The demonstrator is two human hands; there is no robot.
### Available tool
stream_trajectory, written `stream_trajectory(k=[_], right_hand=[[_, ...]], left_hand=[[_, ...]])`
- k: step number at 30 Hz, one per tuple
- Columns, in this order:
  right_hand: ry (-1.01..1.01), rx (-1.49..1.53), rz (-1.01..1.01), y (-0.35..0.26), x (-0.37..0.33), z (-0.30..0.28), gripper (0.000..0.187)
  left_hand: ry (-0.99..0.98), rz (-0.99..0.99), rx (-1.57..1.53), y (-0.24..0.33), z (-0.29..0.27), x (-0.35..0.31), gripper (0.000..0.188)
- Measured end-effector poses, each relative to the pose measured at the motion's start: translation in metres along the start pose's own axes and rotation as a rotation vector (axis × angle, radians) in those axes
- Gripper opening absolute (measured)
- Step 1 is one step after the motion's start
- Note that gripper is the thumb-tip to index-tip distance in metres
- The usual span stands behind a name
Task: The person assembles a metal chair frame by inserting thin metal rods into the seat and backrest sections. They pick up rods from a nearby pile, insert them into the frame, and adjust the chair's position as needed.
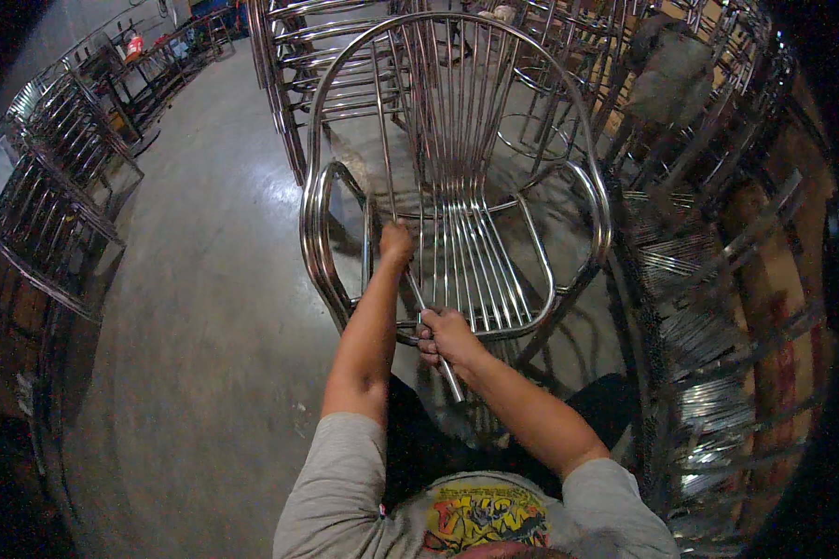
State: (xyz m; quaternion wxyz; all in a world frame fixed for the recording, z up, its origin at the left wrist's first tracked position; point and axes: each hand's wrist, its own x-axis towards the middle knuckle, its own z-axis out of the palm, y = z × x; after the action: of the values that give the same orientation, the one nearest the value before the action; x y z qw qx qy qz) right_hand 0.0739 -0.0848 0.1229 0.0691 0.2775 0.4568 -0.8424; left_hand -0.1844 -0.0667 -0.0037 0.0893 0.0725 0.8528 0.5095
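Observation:
A shiny metal chair frame [475, 224] stands in front of me, with a tall rounded back hoop, looped armrests and several thin rods running down the back and along the seat. My left hand [396, 243] is closed around a thin rod at the left side of the seat. Nearer to me, my right hand [448, 337] is closed on a metal tube [451, 380] just past the seat's front edge. The tube's end sticks out below that hand. Tube and rod lie nearly in line between my hands; whether they are one piece, I cannot tell.
Stacked metal chair frames [340, 70] stand behind the chair. More frames [61, 186] lean at the left on the grey floor [205, 279]. Bundles of metal rods [708, 401] lie along the right, below a grey cloth-like thing [671, 79].

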Motion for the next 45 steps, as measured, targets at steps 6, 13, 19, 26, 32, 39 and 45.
stream_trajectory(k=[6,13,19,26,32,39,45], right_hand=[[0.072,-0.014,0.021,-0.012,0.030,-0.004,0.013],[0.086,-0.087,-0.010,-0.020,0.041,-0.003,0.015],[0.098,-0.086,-0.018,-0.020,0.043,-0.004,0.022],[0.336,-0.336,-0.267,0.020,0.105,-0.010,0.026],[0.359,-0.498,-0.240,0.035,0.147,-0.020,0.038],[0.379,-0.881,-0.731,0.019,0.106,-0.016,0.034],[0.517,-1.598,-0.666,0.034,0.061,-0.042,0.052]], left_hand=[[0.031,0.131,-0.055,0.001,0.013,0.026,0.044],[0.038,0.178,-0.035,0.017,0.008,0.029,0.046],[0.045,0.149,-0.135,0.018,0.007,0.026,0.046],[-0.029,0.053,0.097,0.017,-0.011,0.018,0.055],[-0.516,0.280,0.639,0.015,-0.058,-0.054,0.050],[-0.206,0.015,0.105,-0.014,-0.061,-0.065,0.036],[-0.223,-0.152,-0.213,-0.031,-0.038,-0.048,0.036]])
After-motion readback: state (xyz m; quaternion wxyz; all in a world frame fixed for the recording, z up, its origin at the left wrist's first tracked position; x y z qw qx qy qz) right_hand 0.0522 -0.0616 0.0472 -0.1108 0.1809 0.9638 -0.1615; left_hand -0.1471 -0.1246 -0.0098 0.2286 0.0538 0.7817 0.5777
